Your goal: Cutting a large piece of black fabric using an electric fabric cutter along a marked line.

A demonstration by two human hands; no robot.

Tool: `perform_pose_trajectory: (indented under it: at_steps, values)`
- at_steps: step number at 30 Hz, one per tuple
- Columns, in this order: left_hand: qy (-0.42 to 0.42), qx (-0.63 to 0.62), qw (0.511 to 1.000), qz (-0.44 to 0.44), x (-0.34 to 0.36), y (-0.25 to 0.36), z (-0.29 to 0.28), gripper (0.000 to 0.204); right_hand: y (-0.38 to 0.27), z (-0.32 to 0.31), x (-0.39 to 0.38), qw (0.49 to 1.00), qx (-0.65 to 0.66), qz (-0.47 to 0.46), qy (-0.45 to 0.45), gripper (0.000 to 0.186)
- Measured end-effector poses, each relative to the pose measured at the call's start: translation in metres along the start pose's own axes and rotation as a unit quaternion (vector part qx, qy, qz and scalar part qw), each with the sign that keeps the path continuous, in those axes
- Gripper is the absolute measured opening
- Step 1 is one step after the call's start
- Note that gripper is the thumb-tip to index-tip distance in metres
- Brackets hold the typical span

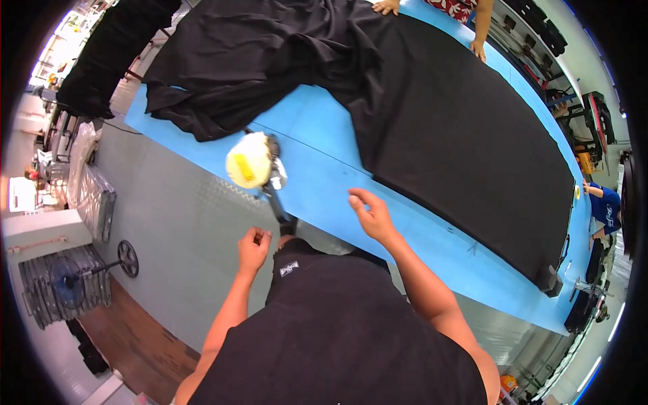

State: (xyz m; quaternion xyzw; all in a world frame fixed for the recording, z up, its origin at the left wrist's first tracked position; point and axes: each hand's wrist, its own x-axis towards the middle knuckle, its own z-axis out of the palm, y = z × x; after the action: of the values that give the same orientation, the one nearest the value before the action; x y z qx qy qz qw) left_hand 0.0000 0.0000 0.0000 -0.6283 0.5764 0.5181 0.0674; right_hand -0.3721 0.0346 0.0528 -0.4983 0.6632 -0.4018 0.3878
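My left hand [255, 248] is below the table's near edge, fingers curled; any contents are hidden. My right hand [370, 214] is over the blue table [304, 142], fingers apart and empty, left of the black fabric's lower edge. The large black fabric [452, 128] lies bunched at the top and spread flat toward the right. Between and ahead of my hands, a round cream-and-yellow object [246, 158] sits on a dark implement [275, 199] with a long bar at the table's edge.
A co-worker's hands [386, 7] touch the fabric at the top; another person in blue [604, 206] stands at right. Black cloth [101, 47] hangs at upper left. A fan [67, 280] and wrapped stacked panels [94, 196] stand at left. A small tape roll [577, 192] lies at right.
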Motion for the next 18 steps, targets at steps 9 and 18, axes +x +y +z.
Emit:
perform_pose_trajectory:
  at_steps: [9, 18]
  values:
    - [-0.016, -0.002, 0.934, 0.357, 0.023, 0.037, -0.115, 0.053, -0.088, 0.153, 0.070, 0.828, 0.440, 0.277, -0.213, 0.035]
    - [-0.434, -0.055, 0.798, 0.415, 0.002, 0.078, -0.166, 0.048, -0.116, 0.212, 0.081, 0.997, -0.013, 0.043, 0.070, 0.038]
